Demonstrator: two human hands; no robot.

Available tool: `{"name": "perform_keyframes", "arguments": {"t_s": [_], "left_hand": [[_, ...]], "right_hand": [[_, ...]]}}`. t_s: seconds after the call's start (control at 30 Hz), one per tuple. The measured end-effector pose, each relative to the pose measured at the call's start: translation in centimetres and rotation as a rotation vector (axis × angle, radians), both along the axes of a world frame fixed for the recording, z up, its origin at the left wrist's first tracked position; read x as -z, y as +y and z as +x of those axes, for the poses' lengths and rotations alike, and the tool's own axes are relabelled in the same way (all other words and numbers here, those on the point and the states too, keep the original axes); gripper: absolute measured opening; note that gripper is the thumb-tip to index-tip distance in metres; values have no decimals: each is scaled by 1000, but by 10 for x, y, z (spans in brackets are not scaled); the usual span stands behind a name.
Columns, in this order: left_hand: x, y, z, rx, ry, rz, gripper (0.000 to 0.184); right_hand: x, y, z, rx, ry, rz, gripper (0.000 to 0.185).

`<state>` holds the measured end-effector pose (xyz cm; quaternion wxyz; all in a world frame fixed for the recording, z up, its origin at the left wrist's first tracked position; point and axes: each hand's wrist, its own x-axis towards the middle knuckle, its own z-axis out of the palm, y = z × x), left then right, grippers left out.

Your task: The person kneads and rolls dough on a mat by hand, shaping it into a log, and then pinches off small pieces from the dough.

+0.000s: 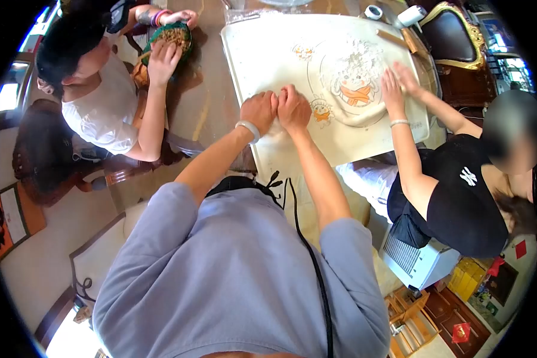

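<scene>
While both hands are resting side by side over the left near part of the pale printed mat (262, 53), the left hand (258, 112) and the right hand (294, 108) are curling into loose, nearly closed fists. The knuckles are hiding whatever is lying beneath, so any hold cannot be confirmed. The mat is lying on the table (212, 113).

Possible faults:
- Mat slip: if the hands are bearing down close to the left edge, uneven load could be dragging or creasing the mat.
- Spread: white crumbs (361, 56) are lying loose on the far right area; any jolt could be scattering them.
- Contamination: a bracelet (249, 130) is sitting close to the work surface and could be picking up residue.
- Interference: a co-worker's hand (392, 89) is sharing the mat, so opposing pushes could be shifting it.
</scene>
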<state>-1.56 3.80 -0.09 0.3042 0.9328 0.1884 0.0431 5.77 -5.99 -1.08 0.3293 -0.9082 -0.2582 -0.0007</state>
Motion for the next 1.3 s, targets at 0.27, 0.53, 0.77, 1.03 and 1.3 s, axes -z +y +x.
{"name": "perform_keyframes", "arguments": {"t_s": [0.27, 0.53, 0.77, 1.03, 1.3], "left_hand": [[-48, -12, -29, 168, 84, -206, 43], [-29, -3, -69, 644, -116, -64, 77], [-10, 7, -38, 522, 61, -143, 76], [-4, 10, -13, 416, 28, -222, 60], [-17, 27, -7, 488, 281, -524, 79]], "right_hand": [[-22, -28, -19, -102, 63, 25, 28], [-12, -58, -72, -137, -333, 251, 22], [5, -45, -35, -207, -344, 207, 21], [14, -30, -4, -160, -291, 60, 13], [-12, -33, 2, -251, 119, 46, 33]]}}
